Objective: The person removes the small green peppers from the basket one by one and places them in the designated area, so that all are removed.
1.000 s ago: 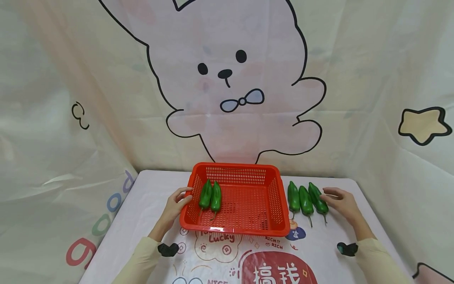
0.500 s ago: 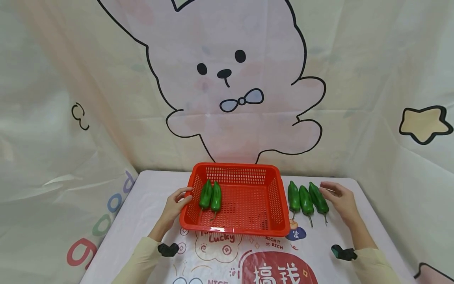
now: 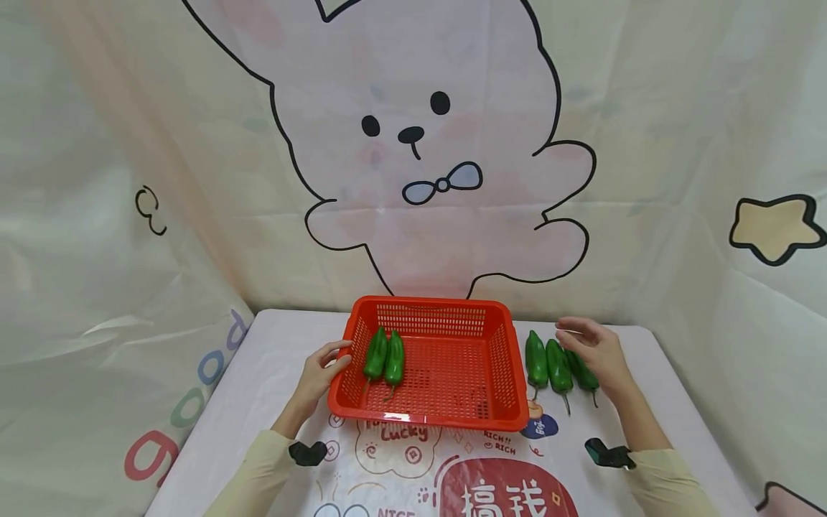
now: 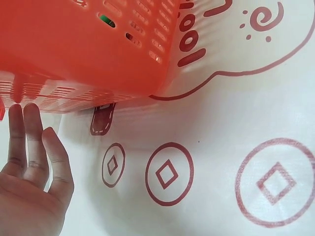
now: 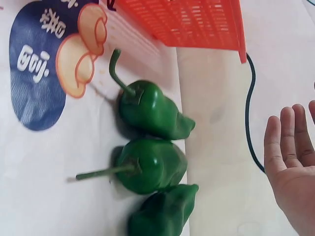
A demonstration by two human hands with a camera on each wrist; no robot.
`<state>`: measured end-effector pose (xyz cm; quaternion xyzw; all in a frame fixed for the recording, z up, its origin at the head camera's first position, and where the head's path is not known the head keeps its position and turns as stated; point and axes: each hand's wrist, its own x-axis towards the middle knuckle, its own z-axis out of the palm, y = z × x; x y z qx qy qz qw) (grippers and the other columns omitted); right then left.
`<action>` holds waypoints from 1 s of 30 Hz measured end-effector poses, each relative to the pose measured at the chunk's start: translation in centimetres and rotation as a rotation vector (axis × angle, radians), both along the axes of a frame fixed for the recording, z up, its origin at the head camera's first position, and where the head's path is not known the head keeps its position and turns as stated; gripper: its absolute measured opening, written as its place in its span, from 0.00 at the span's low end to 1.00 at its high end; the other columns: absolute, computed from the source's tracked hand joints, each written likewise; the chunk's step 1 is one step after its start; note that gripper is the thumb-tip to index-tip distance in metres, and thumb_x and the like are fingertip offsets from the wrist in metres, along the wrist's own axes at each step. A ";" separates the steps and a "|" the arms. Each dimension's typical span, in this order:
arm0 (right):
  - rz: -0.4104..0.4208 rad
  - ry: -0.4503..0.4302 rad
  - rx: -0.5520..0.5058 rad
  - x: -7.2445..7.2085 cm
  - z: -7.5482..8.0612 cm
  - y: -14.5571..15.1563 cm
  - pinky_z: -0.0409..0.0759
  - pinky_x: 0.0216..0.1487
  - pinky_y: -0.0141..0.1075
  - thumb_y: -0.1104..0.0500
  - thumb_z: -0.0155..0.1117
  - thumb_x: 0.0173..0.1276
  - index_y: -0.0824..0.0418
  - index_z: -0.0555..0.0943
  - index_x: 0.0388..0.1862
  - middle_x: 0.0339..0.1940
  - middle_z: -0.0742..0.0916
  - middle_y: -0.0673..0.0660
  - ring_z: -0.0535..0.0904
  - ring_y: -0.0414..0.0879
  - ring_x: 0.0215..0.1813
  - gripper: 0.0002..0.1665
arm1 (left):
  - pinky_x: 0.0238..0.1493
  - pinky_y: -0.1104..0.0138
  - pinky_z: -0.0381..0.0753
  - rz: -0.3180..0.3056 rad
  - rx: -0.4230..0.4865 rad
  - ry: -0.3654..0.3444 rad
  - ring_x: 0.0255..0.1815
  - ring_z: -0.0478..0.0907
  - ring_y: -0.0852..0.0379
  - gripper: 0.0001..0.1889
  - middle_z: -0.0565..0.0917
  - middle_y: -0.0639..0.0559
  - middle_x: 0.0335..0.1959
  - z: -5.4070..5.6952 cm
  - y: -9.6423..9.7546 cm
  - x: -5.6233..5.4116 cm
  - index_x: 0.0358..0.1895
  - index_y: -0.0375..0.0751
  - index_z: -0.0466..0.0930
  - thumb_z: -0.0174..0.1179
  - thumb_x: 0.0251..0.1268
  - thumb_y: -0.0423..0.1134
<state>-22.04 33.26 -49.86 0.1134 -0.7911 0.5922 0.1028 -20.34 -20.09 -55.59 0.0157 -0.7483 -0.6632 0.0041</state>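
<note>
A red plastic basket (image 3: 446, 380) with perforated walls stands on the table, with two green peppers (image 3: 395, 357) lying side by side at its left end. My left hand (image 3: 318, 373) is at the basket's left side, its fairly straight fingers (image 4: 34, 128) reaching up to the outer wall. To the right of the basket lie three more green peppers (image 3: 558, 366) in a row, stems toward me. My right hand (image 3: 601, 359) is held over the rightmost pepper (image 3: 584, 373) and partly hides it. Its fingers (image 5: 288, 132) are extended, and nothing is in it.
A white printed cloth (image 3: 381, 495) covers the table. Directly behind it hangs a curtain (image 3: 426, 237) with a cartoon animal, and more printed sheets (image 3: 775, 345) enclose both sides.
My right hand has moved left and away from me, from beside the rightmost pepper to over it. The left hand, basket and peppers have stayed in place.
</note>
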 end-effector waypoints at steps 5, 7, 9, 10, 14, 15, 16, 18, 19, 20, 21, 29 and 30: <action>0.030 -0.025 0.011 -0.2 0.6 -1.4 0.80 0.49 0.28 0.60 0.66 0.74 0.73 0.77 0.62 0.58 0.81 0.71 0.82 0.34 0.51 0.23 | 0.46 0.56 0.86 0.000 0.006 -0.021 0.56 0.77 0.43 0.21 0.76 0.36 0.62 0.0 0.0 -0.1 0.66 0.40 0.78 0.64 0.73 0.38; 0.041 -0.028 0.014 -0.3 0.8 -1.9 0.80 0.50 0.28 0.59 0.66 0.75 0.72 0.77 0.62 0.58 0.81 0.71 0.82 0.34 0.52 0.24 | 0.47 0.55 0.85 -0.007 0.012 -0.028 0.57 0.76 0.42 0.21 0.75 0.35 0.63 0.1 0.0 -0.1 0.67 0.39 0.77 0.63 0.73 0.37; 0.054 -0.027 0.021 -0.4 0.9 -2.4 0.80 0.50 0.28 0.58 0.65 0.75 0.72 0.77 0.63 0.59 0.81 0.71 0.82 0.34 0.53 0.24 | 0.48 0.52 0.85 -0.018 0.012 -0.035 0.56 0.77 0.42 0.21 0.75 0.34 0.63 0.4 0.0 0.0 0.67 0.37 0.76 0.62 0.74 0.36; 0.059 -0.025 0.018 -0.5 1.0 -2.6 0.80 0.51 0.28 0.58 0.65 0.75 0.71 0.77 0.63 0.59 0.81 0.71 0.82 0.34 0.53 0.24 | 0.48 0.52 0.85 -0.024 0.014 -0.037 0.55 0.77 0.42 0.21 0.75 0.34 0.62 0.9 0.1 0.2 0.67 0.36 0.76 0.62 0.74 0.36; 0.082 -0.024 -0.001 -0.7 1.2 -3.5 0.80 0.52 0.29 0.58 0.65 0.75 0.72 0.77 0.63 0.60 0.80 0.69 0.82 0.36 0.54 0.24 | 0.47 0.52 0.85 -0.049 0.007 -0.038 0.49 0.80 0.44 0.21 0.76 0.33 0.58 2.7 0.3 0.9 0.66 0.33 0.75 0.62 0.74 0.34; 0.087 -0.023 -0.007 -0.8 1.3 -3.8 0.80 0.52 0.29 0.59 0.65 0.75 0.72 0.77 0.63 0.59 0.80 0.69 0.82 0.37 0.54 0.24 | 0.46 0.52 0.85 -0.053 0.004 -0.040 0.48 0.80 0.44 0.21 0.76 0.34 0.57 3.1 0.4 1.1 0.66 0.33 0.75 0.62 0.74 0.34; 0.092 -0.023 -0.013 -0.9 1.3 -4.1 0.81 0.51 0.30 0.59 0.66 0.75 0.73 0.77 0.62 0.59 0.80 0.69 0.82 0.38 0.54 0.24 | 0.46 0.53 0.86 -0.054 0.004 -0.037 0.47 0.81 0.45 0.20 0.76 0.34 0.57 3.4 0.4 1.3 0.66 0.33 0.75 0.62 0.74 0.34; 0.101 -0.023 -0.019 -1.0 1.5 -4.7 0.82 0.52 0.32 0.59 0.66 0.75 0.72 0.77 0.62 0.59 0.80 0.70 0.83 0.39 0.53 0.24 | 0.46 0.54 0.86 -0.055 0.002 -0.041 0.47 0.81 0.45 0.20 0.76 0.34 0.56 3.5 0.5 1.3 0.66 0.34 0.76 0.61 0.74 0.34; 0.104 -0.024 -0.019 -1.1 1.6 -5.0 0.82 0.51 0.33 0.58 0.66 0.75 0.72 0.77 0.62 0.59 0.80 0.70 0.83 0.40 0.53 0.23 | 0.46 0.55 0.86 -0.055 0.005 -0.043 0.47 0.81 0.45 0.20 0.76 0.34 0.57 3.5 0.5 1.3 0.66 0.34 0.76 0.62 0.74 0.34; 0.105 -0.025 -0.016 -1.1 1.7 -5.4 0.82 0.51 0.34 0.58 0.66 0.74 0.71 0.78 0.62 0.59 0.81 0.69 0.83 0.41 0.53 0.23 | 0.46 0.55 0.86 -0.053 0.005 -0.042 0.48 0.80 0.44 0.20 0.76 0.34 0.57 3.5 0.5 1.4 0.65 0.34 0.76 0.62 0.74 0.34; 0.111 -0.028 -0.017 -1.2 1.8 -5.7 0.82 0.51 0.34 0.58 0.66 0.74 0.70 0.78 0.62 0.59 0.81 0.69 0.83 0.42 0.53 0.23 | 0.46 0.55 0.86 -0.051 0.007 -0.042 0.49 0.80 0.43 0.20 0.76 0.33 0.57 3.5 0.5 1.4 0.65 0.34 0.76 0.62 0.74 0.34; 0.167 -0.051 -0.054 -1.7 3.1 -8.1 0.82 0.53 0.37 0.58 0.65 0.75 0.72 0.75 0.64 0.61 0.79 0.75 0.80 0.61 0.58 0.26 | 0.47 0.53 0.85 -0.045 0.026 -0.042 0.55 0.77 0.34 0.20 0.75 0.31 0.60 3.2 0.5 1.3 0.65 0.33 0.76 0.61 0.74 0.32; 0.174 -0.055 -0.062 -1.8 3.2 -8.4 0.82 0.54 0.38 0.58 0.65 0.75 0.72 0.76 0.64 0.61 0.78 0.75 0.81 0.61 0.58 0.25 | 0.47 0.53 0.85 -0.045 0.028 -0.043 0.56 0.77 0.34 0.20 0.75 0.31 0.60 3.2 0.5 1.3 0.65 0.33 0.76 0.61 0.74 0.32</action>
